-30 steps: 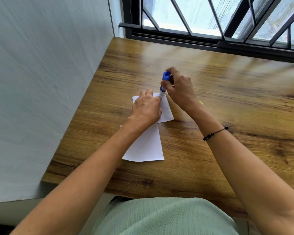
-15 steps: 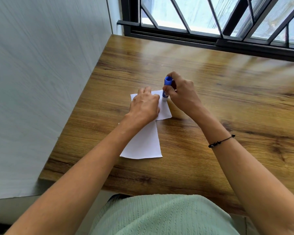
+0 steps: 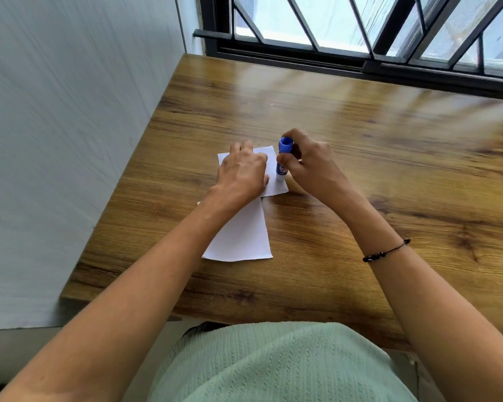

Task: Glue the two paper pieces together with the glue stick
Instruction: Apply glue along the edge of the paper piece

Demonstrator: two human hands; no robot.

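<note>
Two paper pieces lie on a table beneath a window.
The far paper piece sits behind the near paper piece; left hand on it, glue stick upright at its right edge, right hand alongside.

Both bare forearms reach from the six o'clock edge toward the centre, converging. The left hand lies palm down, fingers stretched toward twelve o'clock and pressing flat on the white rectangular paper piece. Just beside it at three o'clock, the right hand curls its fingers and thumb round the upright blue-capped glue stick, wrist bent, knuckles up.
</note>
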